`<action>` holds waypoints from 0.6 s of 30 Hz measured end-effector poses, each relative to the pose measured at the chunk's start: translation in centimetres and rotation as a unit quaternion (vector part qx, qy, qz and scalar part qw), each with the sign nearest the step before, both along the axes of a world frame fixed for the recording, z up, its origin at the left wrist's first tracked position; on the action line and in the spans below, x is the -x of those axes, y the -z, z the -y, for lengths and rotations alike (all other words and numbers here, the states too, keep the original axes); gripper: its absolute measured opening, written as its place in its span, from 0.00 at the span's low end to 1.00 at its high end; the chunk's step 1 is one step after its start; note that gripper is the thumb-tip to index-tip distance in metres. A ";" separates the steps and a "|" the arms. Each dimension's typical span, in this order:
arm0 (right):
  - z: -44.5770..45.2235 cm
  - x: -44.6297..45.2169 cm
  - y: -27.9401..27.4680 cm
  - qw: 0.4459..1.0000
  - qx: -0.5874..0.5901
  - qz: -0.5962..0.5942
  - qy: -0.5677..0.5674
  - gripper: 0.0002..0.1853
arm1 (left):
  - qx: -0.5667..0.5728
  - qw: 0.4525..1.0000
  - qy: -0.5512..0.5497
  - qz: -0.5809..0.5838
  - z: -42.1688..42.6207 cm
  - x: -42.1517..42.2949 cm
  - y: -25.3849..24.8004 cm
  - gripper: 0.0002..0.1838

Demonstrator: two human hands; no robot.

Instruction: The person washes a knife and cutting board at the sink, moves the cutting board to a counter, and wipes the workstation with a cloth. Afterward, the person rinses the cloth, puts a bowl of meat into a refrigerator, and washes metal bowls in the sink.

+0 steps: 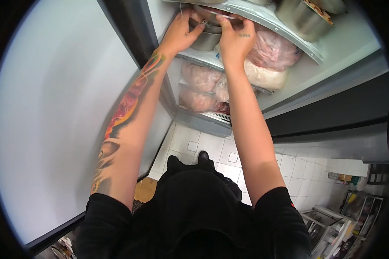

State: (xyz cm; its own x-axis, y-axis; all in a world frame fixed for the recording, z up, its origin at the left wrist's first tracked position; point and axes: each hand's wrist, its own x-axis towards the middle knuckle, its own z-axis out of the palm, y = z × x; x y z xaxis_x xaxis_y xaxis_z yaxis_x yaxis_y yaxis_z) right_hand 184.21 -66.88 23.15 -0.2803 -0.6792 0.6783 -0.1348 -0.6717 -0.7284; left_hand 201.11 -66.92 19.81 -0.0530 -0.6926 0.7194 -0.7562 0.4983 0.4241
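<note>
Both of my arms reach into an open fridge, up to a metal pot point(205, 42) under a shelf edge. At the pot's left rim is my left hand point(181, 33), its fingers curled and its thumb pointing inward. My right hand point(237, 39) is at the right side, with thumb and fingers closed on the edge of what looks like a clear lid point(212, 15) over the pot. The pot's contents are mostly hidden. Bagged pink meat point(274, 49) lies just right of my right hand, above a pale bag point(266, 77).
More bagged meat point(199, 77) fills the lower shelves. A metal pot with food point(304, 19) stands on the upper shelf point(268, 23). The open fridge door point(56, 108) is at the left, a dark door edge at the right. Tiled floor point(181, 138) lies below.
</note>
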 end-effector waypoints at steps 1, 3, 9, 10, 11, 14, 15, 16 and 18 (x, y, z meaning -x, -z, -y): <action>1.3 -0.2 0.2 0.999 -0.015 -0.006 -0.036 0.20 | -0.002 1.000 -0.002 0.000 -0.3 0.2 -0.3 0.19; 2.6 -1.2 0.1 0.999 0.028 0.031 0.014 0.24 | 0.017 0.999 -0.031 0.021 -0.5 1.1 -1.1 0.20; 3.7 -2.0 0.9 0.998 0.000 0.063 0.013 0.24 | 0.018 0.993 -0.106 -0.039 1.0 1.7 0.0 0.19; 5.1 -2.1 1.6 0.998 -0.057 0.033 0.015 0.19 | 0.015 0.994 -0.104 -0.039 0.6 2.4 -0.5 0.19; 6.3 -2.3 2.1 0.996 -0.032 -0.013 0.080 0.20 | 0.027 0.988 -0.138 -0.068 0.1 3.4 -1.1 0.16; 8.5 -2.7 2.8 0.982 -0.013 -0.102 0.158 0.19 | 0.004 0.973 -0.212 -0.087 0.0 5.0 -2.3 0.15; 8.9 -2.8 3.0 0.983 -0.011 -0.103 0.154 0.19 | -0.031 0.964 -0.254 -0.074 0.0 5.1 -2.6 0.15; 8.5 -2.9 2.9 0.985 -0.047 -0.101 0.128 0.18 | -0.031 0.963 -0.259 -0.075 0.2 5.1 -2.6 0.15; 7.7 -2.8 2.8 0.986 -0.083 -0.101 0.100 0.18 | -0.047 0.959 -0.266 -0.089 0.4 5.1 -2.6 0.17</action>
State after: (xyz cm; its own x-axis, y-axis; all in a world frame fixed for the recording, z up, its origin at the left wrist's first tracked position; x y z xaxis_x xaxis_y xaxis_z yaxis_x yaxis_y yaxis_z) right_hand 187.02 -74.60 20.33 -0.2911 -0.7306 0.6176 -0.4059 -0.4902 -0.7713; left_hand 195.99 -67.36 22.41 0.4437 -0.6504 0.6166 -0.8040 0.0151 0.5945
